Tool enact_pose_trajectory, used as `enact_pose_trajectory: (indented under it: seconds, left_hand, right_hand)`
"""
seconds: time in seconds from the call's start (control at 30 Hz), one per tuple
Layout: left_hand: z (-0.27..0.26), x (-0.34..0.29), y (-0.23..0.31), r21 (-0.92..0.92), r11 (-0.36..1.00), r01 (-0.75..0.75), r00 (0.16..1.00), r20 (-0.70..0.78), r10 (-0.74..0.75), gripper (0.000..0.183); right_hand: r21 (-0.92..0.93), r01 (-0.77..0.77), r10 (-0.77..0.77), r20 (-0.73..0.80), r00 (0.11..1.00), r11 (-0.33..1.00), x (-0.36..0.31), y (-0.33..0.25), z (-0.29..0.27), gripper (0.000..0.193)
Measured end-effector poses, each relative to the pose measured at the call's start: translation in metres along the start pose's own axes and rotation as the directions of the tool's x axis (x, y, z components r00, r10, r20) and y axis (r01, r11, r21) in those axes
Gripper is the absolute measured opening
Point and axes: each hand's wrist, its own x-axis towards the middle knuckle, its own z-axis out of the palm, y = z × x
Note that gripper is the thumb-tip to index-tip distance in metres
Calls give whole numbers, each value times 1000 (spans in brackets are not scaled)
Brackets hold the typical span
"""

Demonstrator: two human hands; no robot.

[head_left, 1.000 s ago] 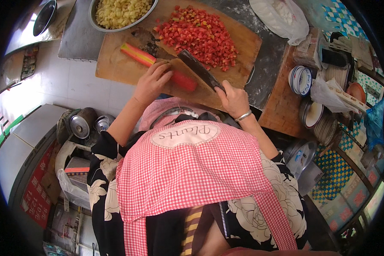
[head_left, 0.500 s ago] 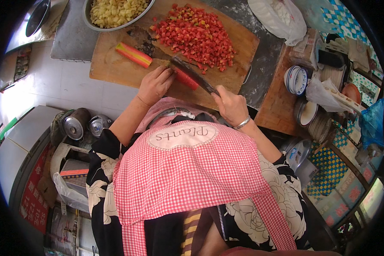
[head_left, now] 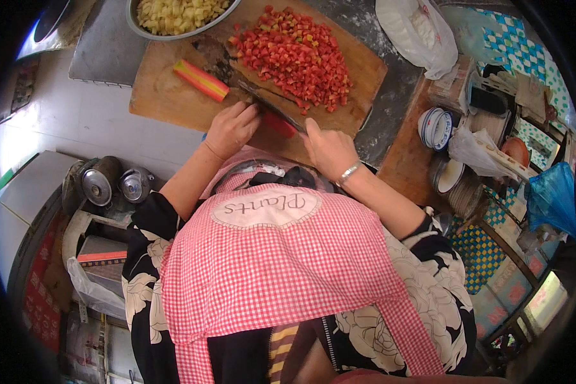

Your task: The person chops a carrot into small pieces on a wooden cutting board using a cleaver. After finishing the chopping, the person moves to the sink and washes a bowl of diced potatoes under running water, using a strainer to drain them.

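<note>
My right hand (head_left: 331,148) grips the handle of a dark-bladed kitchen knife (head_left: 272,104). Its blade slants across the board, low over a red carrot piece (head_left: 279,125) and partly hiding it. Bent fingers of my left hand (head_left: 233,130) press on the left end of that piece, close to the blade. Beyond my left hand lies a carrot length (head_left: 201,80) with its yellow core showing. A heap of diced red carrot (head_left: 294,57) covers the far right of the wooden cutting board (head_left: 160,93).
A metal bowl (head_left: 133,24) of pale yellow cubes stands at the far left. A white plastic bag (head_left: 422,38) lies on the floured dark surface at far right. Stacked bowls (head_left: 436,128) sit on the right, lidded metal pots (head_left: 98,185) at left.
The knife has come down flatter against the carrot piece, and my right hand has shifted left and nearer the blade's line. My left hand stays about where it was.
</note>
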Motion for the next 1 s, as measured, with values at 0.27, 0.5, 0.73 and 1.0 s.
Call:
enact_pose_trajectory:
  seconds: [0.27,0.5,0.73,1.0]
  left_hand:
    - [-1,-1,0,7,1000,-16,1000,-18,16,12]
    - [-4,-2,-1,19,999,-51,997,-58,52,17]
    - [-2,-3,-3,11,998,-57,995,-86,58,17]
    - [-3,-4,-3,-11,999,-39,998,-51,39,16]
  right_hand:
    - [23,14,-9,-219,976,1000,7,7,44,21]
    - [80,49,-32,-203,979,996,-14,8,9,23]
    - [64,2,2,-59,998,998,-26,1,-6,24]
    - [41,-29,27,44,999,999,-2,-7,-7,24]
